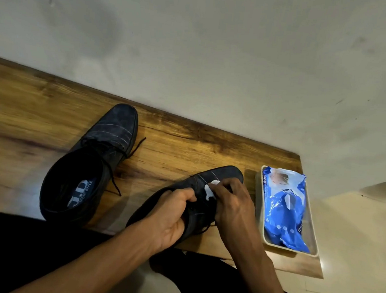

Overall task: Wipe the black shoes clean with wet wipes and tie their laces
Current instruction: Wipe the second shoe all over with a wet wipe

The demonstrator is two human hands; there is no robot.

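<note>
- brown wood-grain table (187,146), set against a pale wall.
- dark lace-up shoe (88,168) at left, upright, laces loose.
- second dark shoe (220,174) tilted on its side; left hand (170,216), grip curled round its collar.
- blue wet-wipe pack (284,209) in a cream tray (313,250), at right.
- right hand (233,205), grip pinching a white wipe (210,189) against the shoe's upper.

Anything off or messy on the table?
Only the dark plaid lace-up shoe at left: its black laces are untied, trailing onto the wooden table. The blue wet-wipes pack sits in its cream tray.
</note>
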